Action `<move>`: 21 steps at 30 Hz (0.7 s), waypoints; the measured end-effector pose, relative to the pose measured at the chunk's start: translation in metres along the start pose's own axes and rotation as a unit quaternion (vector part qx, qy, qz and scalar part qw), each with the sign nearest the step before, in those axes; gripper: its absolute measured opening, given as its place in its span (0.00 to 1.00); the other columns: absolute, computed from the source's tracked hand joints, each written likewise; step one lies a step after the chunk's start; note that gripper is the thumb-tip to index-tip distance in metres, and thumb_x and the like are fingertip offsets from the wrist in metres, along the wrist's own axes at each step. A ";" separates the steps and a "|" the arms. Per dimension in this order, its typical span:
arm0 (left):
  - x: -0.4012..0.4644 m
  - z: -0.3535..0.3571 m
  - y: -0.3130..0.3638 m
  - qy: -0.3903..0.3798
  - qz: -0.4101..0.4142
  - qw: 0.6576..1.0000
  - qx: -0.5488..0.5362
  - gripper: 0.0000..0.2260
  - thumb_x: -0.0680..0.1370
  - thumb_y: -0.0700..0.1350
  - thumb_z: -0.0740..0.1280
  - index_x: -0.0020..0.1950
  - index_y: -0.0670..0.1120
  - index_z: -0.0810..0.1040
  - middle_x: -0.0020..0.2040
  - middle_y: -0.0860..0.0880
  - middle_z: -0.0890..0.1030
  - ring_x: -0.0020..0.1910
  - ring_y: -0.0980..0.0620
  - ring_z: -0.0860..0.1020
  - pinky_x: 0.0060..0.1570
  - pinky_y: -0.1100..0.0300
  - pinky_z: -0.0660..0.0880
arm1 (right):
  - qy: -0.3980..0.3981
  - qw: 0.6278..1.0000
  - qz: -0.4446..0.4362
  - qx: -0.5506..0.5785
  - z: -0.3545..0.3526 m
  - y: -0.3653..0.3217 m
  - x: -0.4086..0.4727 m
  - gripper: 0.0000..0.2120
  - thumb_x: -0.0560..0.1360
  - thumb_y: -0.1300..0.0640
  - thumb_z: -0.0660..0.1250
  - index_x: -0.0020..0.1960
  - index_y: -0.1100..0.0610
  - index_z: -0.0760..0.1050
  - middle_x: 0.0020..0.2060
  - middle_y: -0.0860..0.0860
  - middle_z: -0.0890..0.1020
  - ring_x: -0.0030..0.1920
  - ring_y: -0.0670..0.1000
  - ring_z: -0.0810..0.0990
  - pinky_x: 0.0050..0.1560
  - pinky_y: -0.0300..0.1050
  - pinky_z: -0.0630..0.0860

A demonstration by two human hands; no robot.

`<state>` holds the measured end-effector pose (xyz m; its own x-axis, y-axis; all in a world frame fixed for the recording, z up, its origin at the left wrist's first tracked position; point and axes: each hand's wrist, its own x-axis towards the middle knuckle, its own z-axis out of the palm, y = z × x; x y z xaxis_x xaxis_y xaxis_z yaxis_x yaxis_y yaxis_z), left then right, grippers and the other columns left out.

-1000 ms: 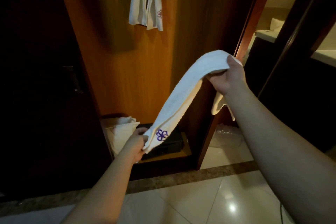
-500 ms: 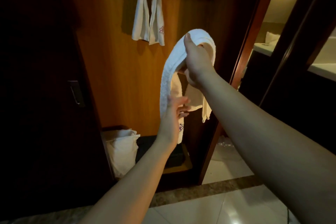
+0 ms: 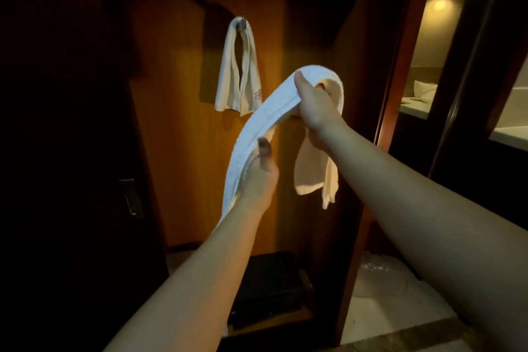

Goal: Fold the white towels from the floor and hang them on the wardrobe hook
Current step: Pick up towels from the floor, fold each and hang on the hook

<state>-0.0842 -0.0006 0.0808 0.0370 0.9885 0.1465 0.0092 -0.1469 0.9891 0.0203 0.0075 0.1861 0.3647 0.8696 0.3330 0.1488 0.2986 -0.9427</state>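
The right hand (image 3: 315, 106) grips a folded white towel (image 3: 257, 134) at its bend, thumb over the top and fingers curled underneath, holding it up in front of the wooden wardrobe back panel (image 3: 177, 151). One end of this towel hangs down below the right wrist; the other runs down and left to the left hand (image 3: 258, 180), which holds it with fingers wrapped round the band and thumb up. Above and left of the held towel, a second white towel (image 3: 237, 77) with a small embroidered mark hangs doubled over the wardrobe hook (image 3: 243, 21). Below the held towel, a dark safe (image 3: 271, 288) sits on the wardrobe's bottom shelf. A door handle (image 3: 130, 197) shows far left of the towel.
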 end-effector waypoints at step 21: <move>0.212 -0.055 0.134 0.080 0.184 0.980 0.013 0.06 0.80 0.58 0.62 0.49 0.57 0.75 0.45 0.55 0.85 0.48 0.58 0.82 0.46 0.60 0.73 | 0.033 0.992 -0.073 -0.098 0.004 -0.002 0.192 0.26 0.83 0.37 0.55 0.68 0.55 0.73 0.47 0.50 0.78 0.43 0.43 0.75 0.38 0.36 0.67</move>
<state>-0.1299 0.1908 0.2453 -0.1152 0.8614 0.4947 0.0502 -0.4923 0.8690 0.0864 0.1751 0.2513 0.3843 0.7937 0.4716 0.3769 0.3315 -0.8649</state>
